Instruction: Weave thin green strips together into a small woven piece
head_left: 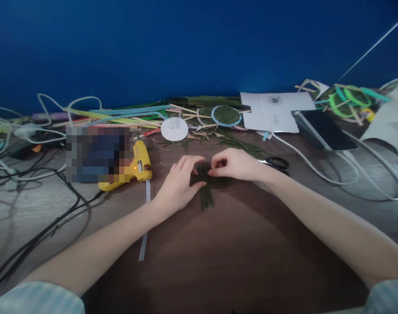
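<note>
A small cross of dark green leaf strips [206,192] lies on the brown table [238,257] in the middle of the view. My left hand [179,183] rests on its left side, fingers laid over the strips and pressing them down. My right hand [233,165] is curled in a pinch on the strips' upper right part. Both forearms reach in from the bottom corners. Parts of the strips are hidden under my fingers.
A yellow glue gun [138,168] with a clear glue stick [146,218] lies left of my hands. Black scissors [277,163] sit to the right. Behind are a round green woven disc [225,115], coloured strips [120,115], white paper [274,111], a phone [326,128] and cables [38,226].
</note>
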A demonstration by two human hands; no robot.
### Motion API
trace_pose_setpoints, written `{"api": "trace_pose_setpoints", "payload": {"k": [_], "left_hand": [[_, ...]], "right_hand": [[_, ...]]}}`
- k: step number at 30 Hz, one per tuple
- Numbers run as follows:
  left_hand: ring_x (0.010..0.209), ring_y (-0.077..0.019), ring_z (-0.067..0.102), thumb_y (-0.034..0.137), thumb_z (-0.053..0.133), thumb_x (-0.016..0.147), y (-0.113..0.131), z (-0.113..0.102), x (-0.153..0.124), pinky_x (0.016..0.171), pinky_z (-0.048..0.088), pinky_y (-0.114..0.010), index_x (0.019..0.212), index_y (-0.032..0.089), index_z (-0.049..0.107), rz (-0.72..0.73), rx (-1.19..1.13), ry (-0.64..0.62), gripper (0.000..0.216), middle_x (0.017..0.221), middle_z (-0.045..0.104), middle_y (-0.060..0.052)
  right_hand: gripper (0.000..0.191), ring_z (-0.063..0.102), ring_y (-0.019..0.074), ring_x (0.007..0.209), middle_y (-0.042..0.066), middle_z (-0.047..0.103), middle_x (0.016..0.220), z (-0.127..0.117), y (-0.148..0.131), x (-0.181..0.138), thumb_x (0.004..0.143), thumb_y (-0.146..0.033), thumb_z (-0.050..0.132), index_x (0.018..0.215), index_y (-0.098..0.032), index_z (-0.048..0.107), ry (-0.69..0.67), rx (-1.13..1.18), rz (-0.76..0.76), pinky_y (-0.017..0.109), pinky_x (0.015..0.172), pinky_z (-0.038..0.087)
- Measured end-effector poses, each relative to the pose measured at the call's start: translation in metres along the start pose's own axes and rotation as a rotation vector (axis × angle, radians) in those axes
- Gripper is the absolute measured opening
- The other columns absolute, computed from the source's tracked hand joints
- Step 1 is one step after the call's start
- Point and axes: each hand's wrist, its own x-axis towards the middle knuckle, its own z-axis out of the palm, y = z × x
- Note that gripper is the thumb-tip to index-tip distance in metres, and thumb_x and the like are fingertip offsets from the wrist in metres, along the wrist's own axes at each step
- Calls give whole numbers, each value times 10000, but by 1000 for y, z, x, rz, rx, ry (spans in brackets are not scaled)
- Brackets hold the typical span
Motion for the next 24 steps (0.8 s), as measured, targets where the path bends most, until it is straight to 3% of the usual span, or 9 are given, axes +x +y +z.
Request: {"api": "trace_pose_setpoints", "payload": {"k": [24], "left_hand": [[840, -167, 573, 88, 645, 714, 0, 0, 0, 793, 463, -368, 1078, 218, 434, 23, -2, -19, 440, 988, 536, -17]], "right_hand": [[181, 470, 99, 555, -21, 574, 617, -3, 3, 1, 676, -368, 635, 640, -192, 613, -67, -3, -31, 238, 535, 297]]}}
